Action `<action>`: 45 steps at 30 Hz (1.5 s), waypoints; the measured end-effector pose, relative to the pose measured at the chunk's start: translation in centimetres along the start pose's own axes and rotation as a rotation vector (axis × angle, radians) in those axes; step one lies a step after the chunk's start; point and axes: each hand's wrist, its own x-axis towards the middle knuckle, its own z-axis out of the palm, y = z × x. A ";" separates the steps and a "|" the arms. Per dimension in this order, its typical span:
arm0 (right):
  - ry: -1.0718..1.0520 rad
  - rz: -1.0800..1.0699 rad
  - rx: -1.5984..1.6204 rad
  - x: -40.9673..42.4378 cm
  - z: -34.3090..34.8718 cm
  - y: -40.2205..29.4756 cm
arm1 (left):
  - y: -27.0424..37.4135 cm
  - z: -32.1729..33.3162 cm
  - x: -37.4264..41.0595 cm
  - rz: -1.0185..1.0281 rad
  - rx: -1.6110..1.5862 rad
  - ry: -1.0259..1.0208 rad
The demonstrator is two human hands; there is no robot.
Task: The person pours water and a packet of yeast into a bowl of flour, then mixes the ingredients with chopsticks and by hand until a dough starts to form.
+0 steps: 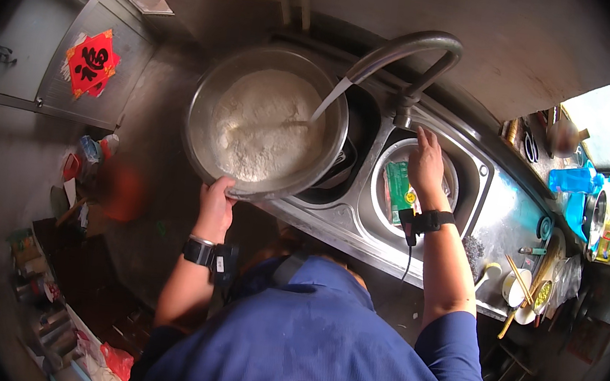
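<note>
My left hand (217, 206) grips the near rim of a large metal bowl (194, 155), which is tilted beside the sink's left basin. Inside the bowl is pale flour (263, 160), and a stream of water (331, 100) runs into it from the curved metal faucet (413, 36). My right hand (428, 162) is by the faucet's base, over the right basin, its fingers extended; whether it touches the faucet is unclear. Below that hand a round metal basin (377, 204) holds a green package (397, 187), partly hidden by the hand and wrist.
On the drainboard (495, 229) at the right are a white bowl (514, 288) with chopsticks (519, 278), a white spoon (492, 271) and a dish of green bits (542, 294). A blue bottle (571, 179) stands on the ledge. A red stool-like object (124, 189) is at the left.
</note>
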 end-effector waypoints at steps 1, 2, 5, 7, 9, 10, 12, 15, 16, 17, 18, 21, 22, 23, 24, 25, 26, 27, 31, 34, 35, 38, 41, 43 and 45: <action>-0.001 0.010 -0.003 0.1 0.1 -0.2 | 0.1 -0.3 -0.5 -0.007 0.000 -0.004; -0.007 0.020 0.003 0.1 0.2 -0.3 | 0.0 -0.7 -1.0 -0.018 -0.001 -0.006; 0.004 0.000 0.000 0.3 0.6 -0.5 | -0.6 -1.9 -2.3 -0.059 -0.006 -0.045; -0.001 0.004 -0.004 0.4 0.6 -0.4 | -1.2 -2.2 -3.3 -0.094 0.014 -0.072; -0.003 0.001 0.001 0.4 0.6 -0.2 | -1.7 -2.0 -4.3 -0.117 0.041 -0.100; -0.004 -0.005 0.009 0.5 0.5 0.0 | -2.0 -1.7 -4.8 -0.131 0.042 -0.107; -0.005 -0.006 0.025 0.6 0.3 0.1 | -2.8 -1.5 -4.9 -0.145 0.077 -0.131; -0.005 0.005 0.038 0.8 0.0 0.2 | -3.5 -0.5 -4.8 -0.163 0.094 -0.178; -0.004 0.006 0.034 0.8 -0.1 0.4 | -3.7 0.2 -4.6 -0.164 0.100 -0.194; -0.003 0.007 0.031 0.8 -0.2 0.5 | -3.9 0.7 -4.4 -0.165 0.106 -0.210; 0.000 0.005 0.031 0.9 -0.2 0.5 | -4.2 1.1 -3.8 -0.141 0.142 -0.234; 0.005 -0.004 0.040 1.0 -0.3 0.7 | -4.9 2.9 -2.2 -0.097 0.130 -0.250; 0.006 -0.009 0.047 1.0 -0.2 0.8 | -4.6 3.8 -1.9 -0.105 0.101 -0.251; 0.007 -0.015 0.054 1.0 -0.2 0.9 | -4.7 4.2 -1.3 -0.094 0.093 -0.243; 0.010 -0.010 0.050 1.0 -0.2 0.9 | -4.7 4.6 -0.7 -0.081 0.085 -0.235; 0.014 -0.016 0.046 1.0 -0.1 1.2 | -4.6 4.9 -0.2 -0.068 0.078 -0.226; 0.018 -0.022 0.043 1.1 0.1 1.4 | -4.5 5.1 0.2 -0.046 0.071 -0.215; 0.020 -0.027 0.040 1.2 0.2 1.7 | -4.2 5.4 0.4 -0.032 0.078 -0.193; 0.017 -0.022 0.059 1.4 0.3 1.8 | -2.4 5.6 0.0 -0.002 0.074 -0.114; 0.030 -0.023 0.050 1.3 0.2 1.8 | -1.9 3.5 -0.8 -0.032 0.065 -0.111; 0.030 -0.019 0.045 1.3 0.2 1.8 | -2.0 2.5 -1.2 -0.040 0.073 -0.109; -0.020 0.014 0.043 1.1 0.0 1.8 | -2.1 0.3 -2.8 -0.070 0.092 -0.115; -0.046 0.024 0.031 1.0 0.2 1.8 | -2.2 -1.1 -4.2 -0.094 0.120 -0.103; -0.002 0.042 0.048 0.9 0.6 1.6 | -2.6 -1.0 -4.5 -0.077 0.113 -0.123; 0.087 0.090 0.100 0.9 1.2 1.3 | -2.7 -0.2 -4.4 -0.075 0.124 -0.173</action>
